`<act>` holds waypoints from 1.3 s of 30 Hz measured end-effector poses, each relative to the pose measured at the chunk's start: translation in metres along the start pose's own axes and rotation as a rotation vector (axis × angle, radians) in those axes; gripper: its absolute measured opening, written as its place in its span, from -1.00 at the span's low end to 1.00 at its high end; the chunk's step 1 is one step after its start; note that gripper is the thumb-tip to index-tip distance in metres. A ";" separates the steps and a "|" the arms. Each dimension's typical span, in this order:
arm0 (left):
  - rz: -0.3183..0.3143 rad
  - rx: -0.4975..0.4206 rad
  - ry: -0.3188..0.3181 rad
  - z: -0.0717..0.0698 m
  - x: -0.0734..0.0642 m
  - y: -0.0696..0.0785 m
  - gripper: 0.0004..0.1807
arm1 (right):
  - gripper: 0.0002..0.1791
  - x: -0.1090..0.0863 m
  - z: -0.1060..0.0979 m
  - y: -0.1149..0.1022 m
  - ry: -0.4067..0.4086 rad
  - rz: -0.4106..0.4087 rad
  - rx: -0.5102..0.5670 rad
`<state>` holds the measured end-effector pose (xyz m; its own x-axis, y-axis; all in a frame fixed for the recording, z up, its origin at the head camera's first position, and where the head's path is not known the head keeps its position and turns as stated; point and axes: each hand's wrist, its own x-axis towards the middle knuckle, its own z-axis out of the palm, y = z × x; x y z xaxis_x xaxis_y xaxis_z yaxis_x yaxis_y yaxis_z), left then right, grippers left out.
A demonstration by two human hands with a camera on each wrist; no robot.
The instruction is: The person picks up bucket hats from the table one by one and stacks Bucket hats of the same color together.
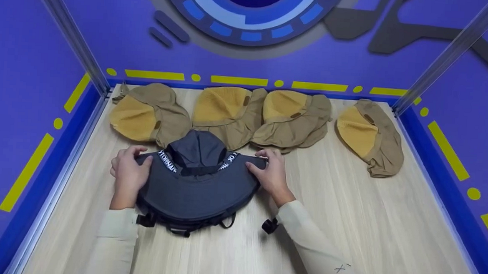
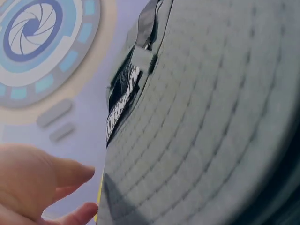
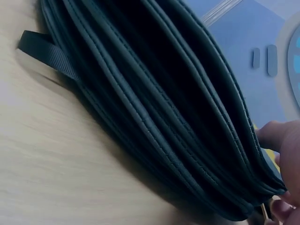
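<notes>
Dark grey wide-brimmed sun hats [image 1: 195,193] lie nested in a stack in front of me, crowns away and brims toward me. Several layered brim edges [image 3: 154,126] show in the right wrist view. At the left end of the brims my left hand [image 1: 129,172] has its thumb over the corner and fingers behind; the left wrist view shows its fingertips right at the brim edge. My right hand [image 1: 273,176] pinches the right end, thumb on the near side, where the layers press together. A black strap loop [image 1: 228,220] hangs from the stack's near edge.
Along the back of the wooden table [image 1: 347,234] lie several tan hats with yellow-orange crowns: a left one [image 1: 134,118], two middle ones [image 1: 220,106] [image 1: 287,106] and a right one [image 1: 357,130]. The grey crown overlaps the middle ones. Blue-purple walls [image 1: 247,66] enclose the table.
</notes>
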<state>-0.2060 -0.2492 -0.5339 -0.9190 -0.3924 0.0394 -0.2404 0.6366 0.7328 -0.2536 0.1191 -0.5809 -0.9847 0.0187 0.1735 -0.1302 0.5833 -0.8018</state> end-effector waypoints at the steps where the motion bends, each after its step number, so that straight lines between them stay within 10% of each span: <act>1: 0.025 0.005 -0.006 0.001 -0.001 0.002 -0.66 | -0.61 0.000 0.000 0.000 -0.008 -0.011 0.006; 9: 0.400 0.000 -0.144 0.026 -0.021 0.030 -0.58 | -0.70 0.001 0.002 0.004 -0.058 -0.107 0.044; 15: 0.587 0.272 -0.363 0.057 -0.050 0.060 -0.33 | -0.72 0.004 0.000 0.005 -0.053 -0.164 0.081; 25: 0.551 0.597 -0.489 0.091 -0.076 0.045 -0.12 | -0.72 0.016 -0.016 0.008 -0.066 -0.191 0.075; 39: 0.579 0.558 -0.491 0.107 -0.078 0.042 -0.11 | -0.33 0.075 -0.063 0.042 -0.173 -0.205 -0.354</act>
<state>-0.1776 -0.1207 -0.5792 -0.9408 0.3273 -0.0879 0.2968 0.9209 0.2526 -0.3258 0.1961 -0.5657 -0.9514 -0.2455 0.1861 -0.3071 0.8032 -0.5105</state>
